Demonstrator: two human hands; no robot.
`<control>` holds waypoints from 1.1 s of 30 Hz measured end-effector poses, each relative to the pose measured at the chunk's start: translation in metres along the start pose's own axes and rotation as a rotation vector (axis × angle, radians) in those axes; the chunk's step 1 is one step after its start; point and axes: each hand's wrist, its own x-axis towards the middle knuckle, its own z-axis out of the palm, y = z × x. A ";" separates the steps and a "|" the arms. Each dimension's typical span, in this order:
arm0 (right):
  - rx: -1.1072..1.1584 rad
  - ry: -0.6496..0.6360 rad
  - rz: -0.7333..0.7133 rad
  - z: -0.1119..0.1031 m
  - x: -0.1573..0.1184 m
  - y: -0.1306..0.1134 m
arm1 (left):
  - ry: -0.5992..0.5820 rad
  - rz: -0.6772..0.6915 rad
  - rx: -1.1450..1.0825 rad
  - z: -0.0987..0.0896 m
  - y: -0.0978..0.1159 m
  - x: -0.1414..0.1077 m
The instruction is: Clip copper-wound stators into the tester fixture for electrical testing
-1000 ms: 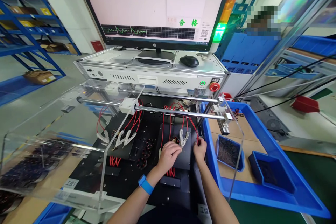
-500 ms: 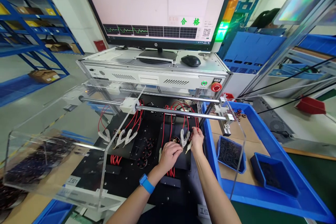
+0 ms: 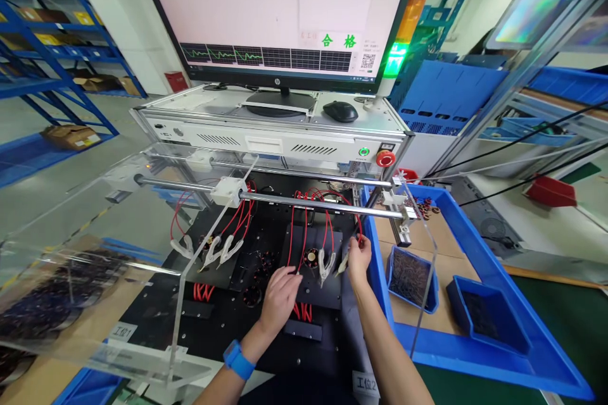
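My right hand [image 3: 360, 258] is closed on a pale clip [image 3: 342, 264] with a red wire, at the right of the black fixture plate [image 3: 308, 294]. My left hand [image 3: 279, 294] is at the plate's left edge, fingers bent around something I cannot make out beside the red wires. Between my hands a round wound coil [image 3: 311, 258] lies on the plate, and a white clip [image 3: 326, 266] hangs on red wires just right of it. More white clips [image 3: 230, 249] rest at the left fixture. Loose coils [image 3: 253, 295] lie between the two fixtures.
Metal rails [image 3: 313, 204] cross above the fixtures, with a clear plastic guard [image 3: 178, 323] on the left. At the right, a blue tray [image 3: 479, 361] holds two bins of dark parts. A monitor [image 3: 280, 19] and a mouse [image 3: 340, 111] sit behind.
My left hand has moved left and down, away from the middle white clip. My right hand stays at the right clip, which has shifted slightly right. The view has shifted a little.
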 end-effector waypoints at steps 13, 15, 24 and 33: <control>-0.679 -0.907 -1.153 -0.006 -0.073 -0.056 | -0.207 -0.713 0.023 -0.013 -0.019 0.013; -0.699 -0.950 -1.175 -0.003 -0.073 -0.052 | -0.015 -0.814 -0.354 -0.015 -0.027 0.019; -0.679 -0.998 -1.147 0.006 -0.073 -0.045 | 0.306 -1.121 -1.216 -0.007 -0.008 0.044; -0.684 -0.961 -1.102 0.011 -0.083 -0.045 | 0.240 -1.063 -1.139 -0.006 -0.009 0.045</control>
